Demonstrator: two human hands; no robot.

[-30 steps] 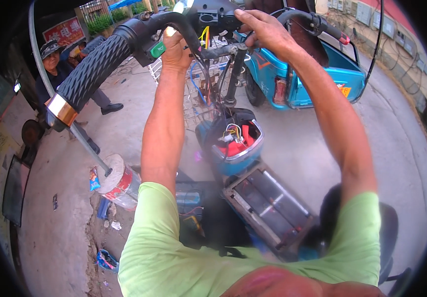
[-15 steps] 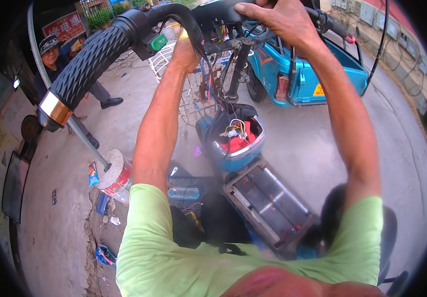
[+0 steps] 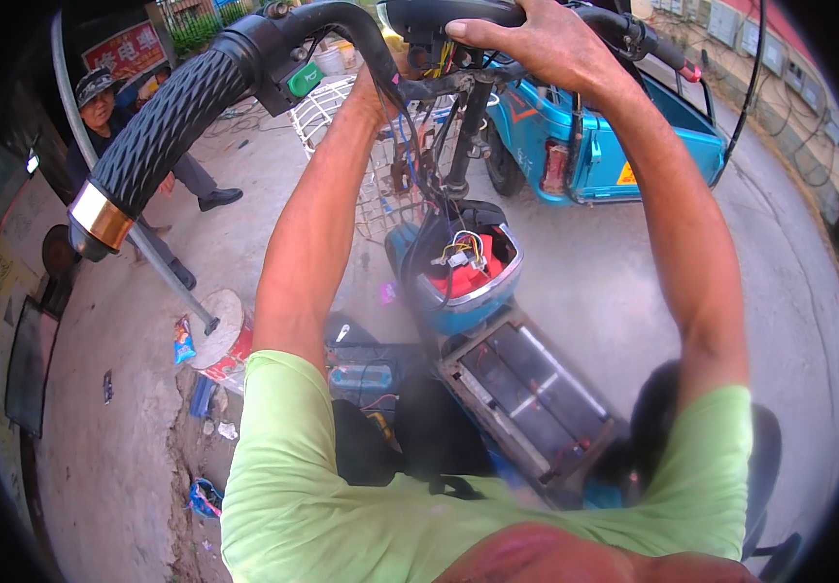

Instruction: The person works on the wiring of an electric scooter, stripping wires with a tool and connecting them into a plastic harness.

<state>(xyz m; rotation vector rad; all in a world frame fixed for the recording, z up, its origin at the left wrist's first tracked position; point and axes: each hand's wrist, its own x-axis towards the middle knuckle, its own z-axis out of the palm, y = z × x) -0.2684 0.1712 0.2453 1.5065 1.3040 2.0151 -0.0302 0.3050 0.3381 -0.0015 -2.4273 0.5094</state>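
At the top centre of the frame, an electric scooter's handlebar [image 3: 342, 24] is seen from above. The right hand [image 3: 546, 44] is laid over its middle housing, fingers curled around the dark plastic. The left hand [image 3: 380, 83] is mostly hidden behind the bar just left of centre, so whether it is closed or spread cannot be told. Both bare forearms rise from green sleeves at the lower edge.

The left grip [image 3: 162, 131], black ribbed rubber with a brass-coloured end ring, slants across the upper left, with a green switch [image 3: 305, 80] beside it. Below the bar, the steering column runs down to an opened blue body shell [image 3: 463, 282], where loose coloured wires [image 3: 468, 253] and a red part are exposed. A white wire basket [image 3: 342, 117] is seen just behind the left forearm. A rectangular open battery tray [image 3: 526, 398] lies lower, centre right.

The ground is rough grey concrete [image 3: 623, 282], with open room at the right and far left. Litter and a round concrete pole base [image 3: 220, 330] are seen at lower left. A blue three-wheeled cart [image 3: 599, 146] is parked at upper right. A person in dark clothes [image 3: 108, 107] stands at the upper left edge.
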